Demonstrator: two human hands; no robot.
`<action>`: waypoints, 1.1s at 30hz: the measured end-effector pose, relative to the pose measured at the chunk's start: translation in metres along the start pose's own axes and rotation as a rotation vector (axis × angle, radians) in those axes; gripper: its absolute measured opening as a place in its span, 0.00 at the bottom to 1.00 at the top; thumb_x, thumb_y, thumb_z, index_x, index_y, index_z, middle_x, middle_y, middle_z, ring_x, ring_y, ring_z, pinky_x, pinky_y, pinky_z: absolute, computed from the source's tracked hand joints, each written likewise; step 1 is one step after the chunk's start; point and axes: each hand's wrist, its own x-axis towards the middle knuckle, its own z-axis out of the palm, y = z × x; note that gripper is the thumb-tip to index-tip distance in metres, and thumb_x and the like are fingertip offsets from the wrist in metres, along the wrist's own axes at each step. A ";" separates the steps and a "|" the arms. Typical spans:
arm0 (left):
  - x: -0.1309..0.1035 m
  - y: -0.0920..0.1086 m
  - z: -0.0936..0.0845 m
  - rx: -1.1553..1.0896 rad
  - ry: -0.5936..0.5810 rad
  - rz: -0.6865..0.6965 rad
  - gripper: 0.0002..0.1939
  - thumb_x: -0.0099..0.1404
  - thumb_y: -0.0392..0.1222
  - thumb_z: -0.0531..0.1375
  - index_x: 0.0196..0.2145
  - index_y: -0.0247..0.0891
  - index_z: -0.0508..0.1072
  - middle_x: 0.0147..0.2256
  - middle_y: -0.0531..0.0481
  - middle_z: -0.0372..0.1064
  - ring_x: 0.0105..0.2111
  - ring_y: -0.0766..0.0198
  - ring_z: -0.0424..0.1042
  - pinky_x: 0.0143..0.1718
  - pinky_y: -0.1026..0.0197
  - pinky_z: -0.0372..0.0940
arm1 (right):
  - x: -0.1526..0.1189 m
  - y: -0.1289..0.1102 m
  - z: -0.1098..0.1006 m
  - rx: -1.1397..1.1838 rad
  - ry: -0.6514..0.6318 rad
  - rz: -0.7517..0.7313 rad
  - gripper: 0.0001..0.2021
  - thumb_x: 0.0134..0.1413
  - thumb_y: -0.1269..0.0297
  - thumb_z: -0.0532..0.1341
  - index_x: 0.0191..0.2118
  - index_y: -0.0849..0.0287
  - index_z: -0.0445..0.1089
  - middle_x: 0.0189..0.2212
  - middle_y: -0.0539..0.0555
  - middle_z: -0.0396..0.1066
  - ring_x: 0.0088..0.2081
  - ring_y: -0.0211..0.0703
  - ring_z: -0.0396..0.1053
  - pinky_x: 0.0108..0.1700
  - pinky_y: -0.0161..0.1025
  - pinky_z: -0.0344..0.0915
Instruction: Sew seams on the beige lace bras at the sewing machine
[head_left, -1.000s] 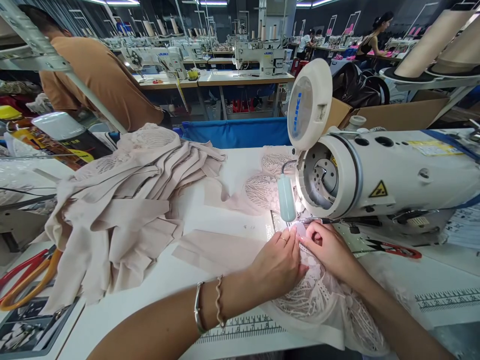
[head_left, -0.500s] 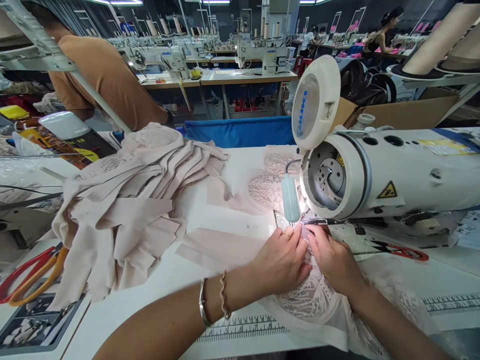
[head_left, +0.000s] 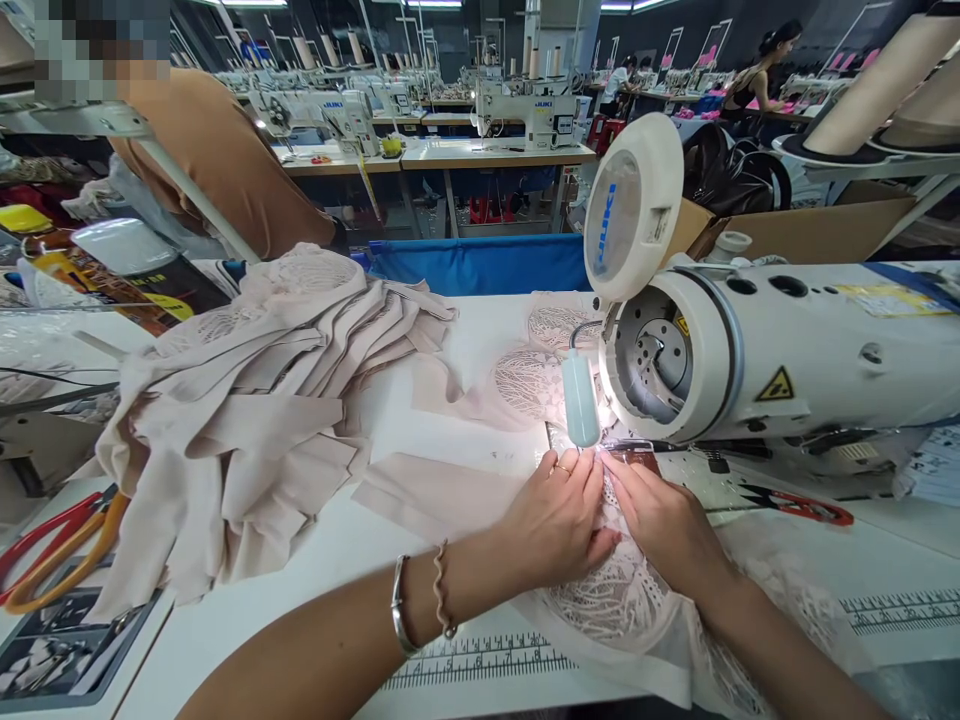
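Pale pink lace fabric (head_left: 607, 600) lies under both hands, its upper end at the needle area of a white sewing machine (head_left: 840, 350). My left hand (head_left: 562, 515) presses on the lace, fingers together near the small light-green lamp (head_left: 581, 400). Close beside it on the right, my right hand (head_left: 664, 520) has its thumb and fingertips pinched on the fabric edge. The needle itself is hidden behind the lamp and fingertips. More lace pieces (head_left: 525, 380) trail behind the needle area.
A heap of beige fabric pieces (head_left: 247, 430) covers the left side. Orange-handled scissors (head_left: 75, 560) lie at far left, red-handled snips (head_left: 806, 508) at right. A spray can (head_left: 150, 265) stands back left. A person in orange (head_left: 225, 160) sits beyond.
My left fingers have flattened and shifted slightly left. My right fingertips have moved slightly left, nearer the lamp's lower end. The person in orange has leaned a little.
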 end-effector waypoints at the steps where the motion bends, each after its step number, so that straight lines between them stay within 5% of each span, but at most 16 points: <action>1: 0.000 0.000 0.000 0.013 0.002 0.003 0.33 0.71 0.57 0.55 0.59 0.23 0.66 0.59 0.31 0.67 0.54 0.45 0.66 0.57 0.49 0.57 | 0.000 0.000 0.000 0.001 0.001 0.008 0.17 0.71 0.72 0.49 0.54 0.66 0.73 0.33 0.56 0.78 0.32 0.45 0.78 0.33 0.39 0.73; 13: 0.000 -0.003 0.004 0.099 0.009 -0.012 0.33 0.73 0.59 0.50 0.58 0.25 0.68 0.61 0.30 0.65 0.58 0.42 0.66 0.57 0.46 0.58 | 0.001 0.002 -0.002 0.047 -0.058 0.053 0.15 0.71 0.70 0.49 0.50 0.62 0.71 0.38 0.58 0.78 0.37 0.48 0.78 0.36 0.41 0.72; 19: -0.002 0.005 0.001 0.180 -0.013 0.240 0.21 0.75 0.40 0.49 0.56 0.21 0.70 0.58 0.30 0.69 0.59 0.43 0.67 0.62 0.47 0.55 | -0.002 0.008 -0.011 0.162 -0.127 0.098 0.13 0.71 0.65 0.50 0.50 0.59 0.70 0.38 0.56 0.75 0.35 0.46 0.77 0.35 0.41 0.72; 23: -0.003 0.008 -0.008 0.109 -0.131 0.185 0.20 0.75 0.40 0.50 0.59 0.27 0.68 0.60 0.34 0.66 0.61 0.41 0.65 0.61 0.43 0.60 | -0.005 0.013 -0.008 0.238 -0.141 0.087 0.16 0.72 0.65 0.48 0.55 0.59 0.69 0.38 0.56 0.72 0.37 0.44 0.76 0.38 0.40 0.73; 28: 0.003 -0.007 -0.017 -0.001 -0.191 0.192 0.16 0.74 0.35 0.52 0.56 0.29 0.70 0.57 0.35 0.68 0.62 0.40 0.64 0.59 0.40 0.63 | 0.000 0.013 -0.003 0.248 -0.120 0.081 0.17 0.72 0.65 0.49 0.57 0.56 0.69 0.42 0.57 0.73 0.40 0.45 0.75 0.40 0.40 0.73; 33: 0.012 -0.028 -0.026 -0.172 -0.204 0.186 0.13 0.75 0.31 0.51 0.47 0.32 0.74 0.53 0.39 0.71 0.56 0.49 0.68 0.55 0.47 0.65 | 0.013 0.011 -0.005 0.139 -0.147 0.031 0.16 0.71 0.67 0.48 0.45 0.59 0.74 0.38 0.59 0.74 0.40 0.50 0.74 0.44 0.46 0.72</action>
